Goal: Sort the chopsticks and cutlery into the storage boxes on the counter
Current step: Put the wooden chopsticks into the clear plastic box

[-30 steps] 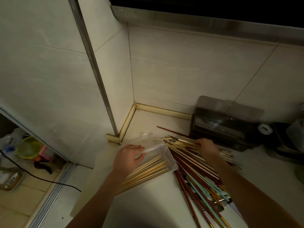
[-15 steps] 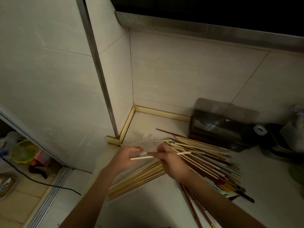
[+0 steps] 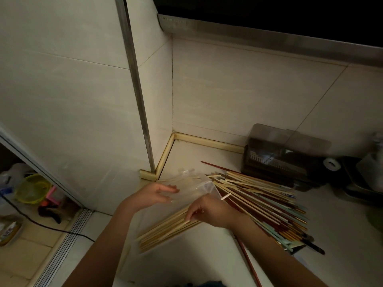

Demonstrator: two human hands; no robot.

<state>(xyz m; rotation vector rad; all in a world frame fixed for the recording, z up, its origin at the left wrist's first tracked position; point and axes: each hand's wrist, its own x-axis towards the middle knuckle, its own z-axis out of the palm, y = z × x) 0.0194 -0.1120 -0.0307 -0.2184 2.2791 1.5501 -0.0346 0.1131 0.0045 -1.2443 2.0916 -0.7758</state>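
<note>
A clear plastic box (image 3: 209, 184) lies on the counter corner with a bundle of pale bamboo chopsticks (image 3: 165, 230) sticking out of it toward me. My right hand (image 3: 209, 210) holds one pale chopstick (image 3: 226, 197) whose end pokes out behind the hand, and its fingertips touch the bundle. My left hand (image 3: 157, 193) hovers over the box's near-left side with relaxed fingers and holds nothing. A fanned pile of mixed chopsticks (image 3: 269, 201), bamboo, red and pale green, lies right of the box.
A dark storage box (image 3: 277, 162) with a raised smoky lid stands against the back wall. A black-handled utensil (image 3: 314, 246) lies at the pile's near end. One red chopstick (image 3: 248, 264) lies along my right forearm. The counter edge drops to the floor on the left.
Half a second ago both hands held the pale chopstick between them. The left hand has let go and drawn left; the right hand has brought the chopstick down onto the bundle in the box.
</note>
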